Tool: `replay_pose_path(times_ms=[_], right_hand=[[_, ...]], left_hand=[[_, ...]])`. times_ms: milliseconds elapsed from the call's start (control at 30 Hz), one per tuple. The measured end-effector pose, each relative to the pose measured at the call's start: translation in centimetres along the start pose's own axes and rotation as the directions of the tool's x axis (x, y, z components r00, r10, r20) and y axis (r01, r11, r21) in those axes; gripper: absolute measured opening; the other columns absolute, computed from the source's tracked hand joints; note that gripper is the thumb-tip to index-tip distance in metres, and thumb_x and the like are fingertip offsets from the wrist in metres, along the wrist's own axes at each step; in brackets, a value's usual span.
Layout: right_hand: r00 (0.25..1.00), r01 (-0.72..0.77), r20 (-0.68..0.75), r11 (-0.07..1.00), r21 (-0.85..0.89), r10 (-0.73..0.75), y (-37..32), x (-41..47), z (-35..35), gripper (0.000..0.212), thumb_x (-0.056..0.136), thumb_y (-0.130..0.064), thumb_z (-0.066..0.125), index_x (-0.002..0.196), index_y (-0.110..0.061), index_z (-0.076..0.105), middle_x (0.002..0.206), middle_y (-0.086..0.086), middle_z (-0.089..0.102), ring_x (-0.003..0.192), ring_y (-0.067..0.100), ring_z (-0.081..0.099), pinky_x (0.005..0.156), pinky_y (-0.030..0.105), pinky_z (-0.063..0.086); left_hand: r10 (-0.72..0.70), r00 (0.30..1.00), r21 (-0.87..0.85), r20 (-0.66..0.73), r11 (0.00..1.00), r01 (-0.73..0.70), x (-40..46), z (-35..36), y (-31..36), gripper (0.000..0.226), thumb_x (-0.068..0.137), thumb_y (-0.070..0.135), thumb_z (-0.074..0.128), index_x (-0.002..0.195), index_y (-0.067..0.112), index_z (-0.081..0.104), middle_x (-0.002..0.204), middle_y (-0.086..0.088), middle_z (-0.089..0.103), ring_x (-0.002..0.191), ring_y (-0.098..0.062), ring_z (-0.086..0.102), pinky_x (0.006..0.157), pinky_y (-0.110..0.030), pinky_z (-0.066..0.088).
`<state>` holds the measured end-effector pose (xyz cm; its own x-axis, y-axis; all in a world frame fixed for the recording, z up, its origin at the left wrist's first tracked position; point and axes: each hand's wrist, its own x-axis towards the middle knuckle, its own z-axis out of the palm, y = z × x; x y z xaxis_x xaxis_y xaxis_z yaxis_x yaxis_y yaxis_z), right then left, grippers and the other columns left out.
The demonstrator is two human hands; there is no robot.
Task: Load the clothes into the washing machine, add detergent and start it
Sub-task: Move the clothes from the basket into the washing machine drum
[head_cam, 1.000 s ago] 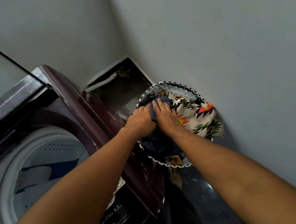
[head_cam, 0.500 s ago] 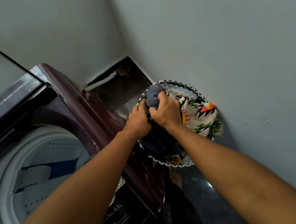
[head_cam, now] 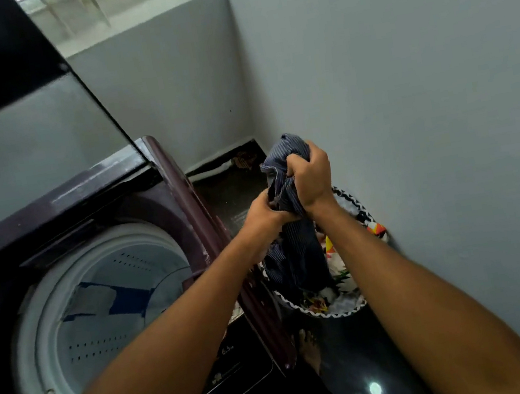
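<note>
A dark blue striped garment (head_cam: 295,259) hangs bunched above the laundry basket (head_cam: 344,309), which stands on the floor by the right wall. My right hand (head_cam: 311,176) grips the garment's top, and my left hand (head_cam: 262,211) grips it just below and to the left. The garment's lower part still trails into the basket, over a white patterned cloth (head_cam: 337,266). To the left, the maroon top-loading washing machine (head_cam: 202,226) stands with its lid (head_cam: 19,126) raised. Its white drum (head_cam: 106,309) holds a blue and white item.
The grey wall (head_cam: 424,102) is close on the right, with the basket pressed against it. A dark glossy floor (head_cam: 357,368) lies below, where a bare foot (head_cam: 308,347) shows beside the machine. The control panel (head_cam: 230,365) is at the machine's front edge.
Both hands closed on the striped garment in the basket and lifted it up out of the basket. The view tilted upward.
</note>
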<state>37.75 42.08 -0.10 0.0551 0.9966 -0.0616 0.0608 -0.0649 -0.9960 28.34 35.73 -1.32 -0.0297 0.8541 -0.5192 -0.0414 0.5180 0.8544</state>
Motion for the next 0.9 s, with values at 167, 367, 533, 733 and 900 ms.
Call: replay_pose_path(times_ms=[167,367,533,733,900], right_hand=[[0.984,-0.171,-0.055,0.983,-0.069,0.167,-1.5,-0.6,0.7,0.007,0.071,-0.027,0.052,0.077,-0.023,0.049,0.075,-0.006,0.057,0.071,0.020,0.055,0.074,0.048,0.052],[0.664,-0.544,0.619,0.839,0.017,0.418,-2.3,-3.7,-0.1,0.047,0.087,-0.032,0.057,0.129,-0.011,0.060,0.113,0.011,0.065,0.093,0.024,0.060,0.074,0.043,0.048],[0.432,-0.705,0.806,0.709,0.022,0.404,-4.8,-6.5,1.5,0.035,0.099,-0.028,0.045,0.125,-0.007,0.058,0.101,0.014,0.070,0.075,0.025,0.068,0.054,0.037,0.056],[0.442,-0.664,0.842,0.744,0.077,0.308,-8.5,-8.0,7.3,0.033,0.093,-0.004,0.049,0.126,0.000,0.046,0.083,0.015,0.069,0.059,0.025,0.067,0.041,0.029,0.052],[0.464,-0.561,0.834,0.828,0.014,0.300,-9.1,-9.8,13.0,0.038,0.095,0.008,0.040,0.131,-0.004,0.045,0.084,0.016,0.067,0.059,0.023,0.066,0.046,0.031,0.056]], left_hand=[[0.114,0.981,0.082,-0.158,0.991,-0.102,-1.9,-2.1,2.1,0.061,0.067,-0.004,0.074,0.117,0.024,0.055,0.106,-0.005,0.069,0.095,-0.022,0.070,0.079,-0.045,0.061],[0.360,0.903,0.382,-0.235,0.888,-0.254,-5.1,-5.8,4.4,0.044,0.072,0.009,0.068,0.110,0.030,0.062,0.105,-0.002,0.068,0.096,-0.018,0.067,0.085,-0.036,0.057],[0.445,0.853,0.555,-0.274,0.797,-0.238,-8.0,-9.0,5.3,0.038,0.075,0.008,0.068,0.109,0.025,0.071,0.104,-0.002,0.057,0.097,-0.018,0.058,0.084,-0.022,0.047],[0.533,0.764,0.618,-0.365,0.752,-0.230,-11.9,-13.8,5.5,0.041,0.077,0.000,0.064,0.114,0.016,0.069,0.103,0.002,0.050,0.095,-0.011,0.051,0.083,-0.013,0.038],[0.590,0.664,0.635,-0.460,0.741,-0.218,-14.9,-18.0,4.8,0.043,0.079,0.000,0.066,0.120,0.012,0.068,0.105,0.003,0.049,0.095,-0.007,0.047,0.078,0.004,0.031]])
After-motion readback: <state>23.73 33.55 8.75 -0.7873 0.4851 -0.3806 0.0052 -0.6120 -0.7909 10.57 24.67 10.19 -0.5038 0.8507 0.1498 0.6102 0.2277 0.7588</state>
